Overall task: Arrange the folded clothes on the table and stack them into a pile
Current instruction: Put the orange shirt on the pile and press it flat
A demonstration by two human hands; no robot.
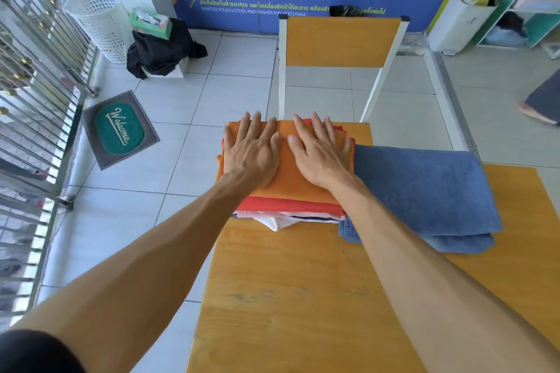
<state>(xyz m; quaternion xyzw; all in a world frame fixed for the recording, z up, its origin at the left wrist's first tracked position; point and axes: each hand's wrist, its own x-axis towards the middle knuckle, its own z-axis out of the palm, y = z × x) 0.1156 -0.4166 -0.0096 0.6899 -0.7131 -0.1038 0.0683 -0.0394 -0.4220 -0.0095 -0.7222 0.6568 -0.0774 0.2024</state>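
Note:
A pile of folded clothes sits at the far left corner of the wooden table (288, 291). Its top piece is an orange cloth (288, 172), with a red garment (281, 205) and white striped pieces (278, 219) under it. My left hand (251, 151) and my right hand (318, 151) both lie flat on the orange cloth, palms down, fingers spread, holding nothing. A folded blue towel (424, 194) lies on the table right beside the pile, touching its right side.
A wooden chair (342, 39) stands just beyond the table's far edge. A white perforated basket (97, 21), a black cloth heap (163, 48) and a welcome mat (119, 129) are on the tiled floor to the left. A white bin (460, 21) stands at the right; a metal gate (33, 94) runs along the left.

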